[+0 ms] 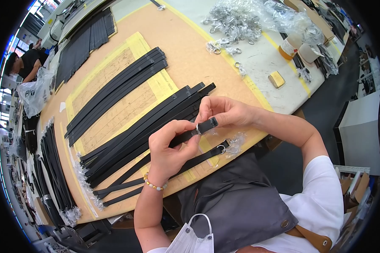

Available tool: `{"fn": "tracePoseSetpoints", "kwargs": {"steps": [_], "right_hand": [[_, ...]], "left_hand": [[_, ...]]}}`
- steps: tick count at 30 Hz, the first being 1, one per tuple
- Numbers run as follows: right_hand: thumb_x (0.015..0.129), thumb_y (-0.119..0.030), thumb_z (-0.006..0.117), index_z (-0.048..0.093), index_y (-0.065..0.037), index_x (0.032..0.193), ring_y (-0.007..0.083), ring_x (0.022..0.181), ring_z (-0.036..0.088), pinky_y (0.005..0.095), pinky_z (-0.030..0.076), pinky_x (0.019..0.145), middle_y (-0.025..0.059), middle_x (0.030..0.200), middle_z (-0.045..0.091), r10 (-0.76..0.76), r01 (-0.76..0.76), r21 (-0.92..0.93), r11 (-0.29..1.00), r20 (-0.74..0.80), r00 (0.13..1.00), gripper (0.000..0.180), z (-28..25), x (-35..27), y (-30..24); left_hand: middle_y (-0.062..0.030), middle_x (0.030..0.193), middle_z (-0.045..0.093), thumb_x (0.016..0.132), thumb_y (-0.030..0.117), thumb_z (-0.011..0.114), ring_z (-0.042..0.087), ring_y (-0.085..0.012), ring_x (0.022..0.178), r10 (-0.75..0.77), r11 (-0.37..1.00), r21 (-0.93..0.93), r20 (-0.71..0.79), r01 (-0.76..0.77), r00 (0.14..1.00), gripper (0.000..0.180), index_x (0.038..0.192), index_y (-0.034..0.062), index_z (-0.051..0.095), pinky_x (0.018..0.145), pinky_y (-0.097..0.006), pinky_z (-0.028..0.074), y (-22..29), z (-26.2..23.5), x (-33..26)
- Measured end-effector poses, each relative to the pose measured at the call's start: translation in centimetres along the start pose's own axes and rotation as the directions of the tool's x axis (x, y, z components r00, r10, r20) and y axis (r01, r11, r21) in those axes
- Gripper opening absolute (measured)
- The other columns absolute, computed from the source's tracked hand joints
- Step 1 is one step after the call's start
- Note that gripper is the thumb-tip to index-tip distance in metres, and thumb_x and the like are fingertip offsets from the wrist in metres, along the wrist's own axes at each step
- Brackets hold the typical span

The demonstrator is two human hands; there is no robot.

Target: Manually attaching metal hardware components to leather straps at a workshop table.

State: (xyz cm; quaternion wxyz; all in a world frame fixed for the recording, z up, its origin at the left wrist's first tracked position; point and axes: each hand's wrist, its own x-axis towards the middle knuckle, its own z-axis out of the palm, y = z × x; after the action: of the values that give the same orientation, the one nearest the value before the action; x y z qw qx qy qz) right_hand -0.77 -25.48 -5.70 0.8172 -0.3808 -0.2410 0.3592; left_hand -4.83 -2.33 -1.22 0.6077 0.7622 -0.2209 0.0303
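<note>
Above the near part of the table, a black strap [207, 125] passes between my two hands, its end folded through a small metal ring [198, 129]. My left hand [168, 145] is closed in a pinch on the strap just behind the ring, and a beaded bracelet circles that wrist. From the other side, my right hand [224, 111] pinches by the ring, its thumb against the strap end. Just below my hands, another strap with a metal clasp [224, 146] in clear plastic lies along the table edge. Straps in a loose bundle [143, 122] lie behind my left hand.
Farther off, a row of black straps [118, 92] lies on a yellow-taped board [141, 42]. Wrapped metal clasps [236, 21] are heaped at the back right, near an amber bottle [289, 47] and a yellow block [276, 79]. Another person [27, 63] is at the far left.
</note>
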Motion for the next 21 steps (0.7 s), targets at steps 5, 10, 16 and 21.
{"fn": "tracePoseSetpoints", "kwargs": {"steps": [5, 10, 16, 21], "right_hand": [[0.098, -0.015, 0.069, 0.060, -0.005, 0.116, 0.0144, 0.107, 0.064, 0.0304, 0.052, 0.095, 0.0046, 0.110, 0.068, 0.052, -0.053, 0.069, 0.996, 0.013, 0.999, 0.023, 0.3, 0.0, 0.1], [0.096, -0.019, 0.073, 0.061, -0.004, 0.111, 0.0122, 0.094, 0.066, 0.0280, 0.052, 0.085, 0.0046, 0.101, 0.069, 0.166, -0.166, -0.015, 0.986, -0.027, 0.986, 0.024, 1.0, 0.4, -1.1], [0.091, -0.017, 0.076, 0.064, -0.001, 0.101, 0.0042, 0.078, 0.059, 0.0225, 0.048, 0.067, 0.0000, 0.088, 0.066, 0.294, -0.341, -0.279, 0.898, -0.198, 0.935, 0.022, 2.4, 0.0, -1.3], [0.093, -0.016, 0.074, 0.064, 0.000, 0.100, 0.0014, 0.076, 0.056, 0.0214, 0.046, 0.066, -0.0025, 0.085, 0.063, 0.239, -0.354, -0.501, 0.790, -0.280, 0.930, 0.020, 2.6, 0.1, -1.3]], "left_hand": [[-0.0011, 0.074, 0.066, 0.073, -0.001, 0.081, 0.053, -0.0039, 0.059, 0.029, 0.999, 0.041, 0.011, -0.029, 1.000, 0.023, 0.094, 0.0034, 0.073, 0.051, -0.019, 0.039, 0.5, -0.1, -0.2], [-0.0017, 0.071, 0.064, 0.070, 0.000, 0.082, 0.056, -0.0084, 0.056, 0.072, 0.982, 0.172, 0.036, -0.077, 0.997, 0.024, 0.092, 0.0055, 0.073, 0.048, -0.023, 0.041, 0.7, 0.2, -0.2], [-0.0027, 0.072, 0.064, 0.070, 0.001, 0.080, 0.060, -0.0127, 0.056, 0.165, 0.893, 0.406, 0.108, -0.195, 0.980, 0.024, 0.093, 0.0063, 0.073, 0.050, -0.025, 0.046, 0.0, 0.9, -0.6], [-0.0039, 0.074, 0.065, 0.072, 0.002, 0.081, 0.063, -0.0111, 0.061, 0.122, 0.918, 0.371, 0.072, -0.140, 0.990, 0.025, 0.094, 0.0043, 0.069, 0.056, -0.024, 0.050, -0.1, 1.5, -0.3]]}}
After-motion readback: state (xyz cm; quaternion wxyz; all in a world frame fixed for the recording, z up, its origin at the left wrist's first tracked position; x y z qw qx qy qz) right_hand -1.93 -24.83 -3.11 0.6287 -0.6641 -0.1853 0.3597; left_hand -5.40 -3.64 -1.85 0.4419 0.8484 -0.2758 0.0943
